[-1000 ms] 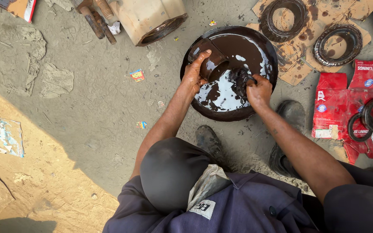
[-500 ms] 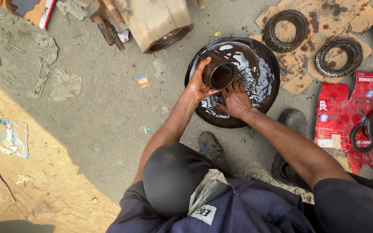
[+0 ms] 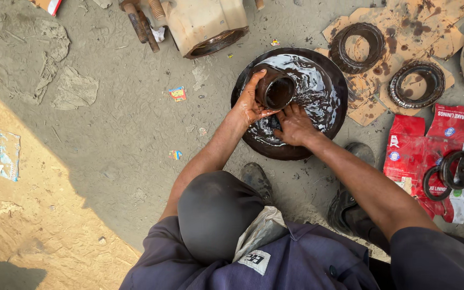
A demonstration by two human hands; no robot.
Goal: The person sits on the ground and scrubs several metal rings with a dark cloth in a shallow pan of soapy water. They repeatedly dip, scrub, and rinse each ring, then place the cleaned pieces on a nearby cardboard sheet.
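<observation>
left hand (image 3: 249,104) grips rusty cup (image 3: 274,88); right hand (image 3: 295,124) rests, fingers spread, in basin (image 3: 335,80).

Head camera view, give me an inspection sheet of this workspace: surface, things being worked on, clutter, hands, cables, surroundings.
Surface: bare grey ground, sandy and sunlit at the left.
Job's things: round dark basin of dark shiny liquid; rusty cup-shaped part held above it, tilted.
Clutter: two dark rings on oily cardboard; red packets with black rings on them; paper scraps.
Hands: left hand grips the cup-shaped part; right hand rests in the basin, wet.
Cables: nothing seen.
Surroundings: large beige metal housing and rusty bolts at the top edge.
</observation>
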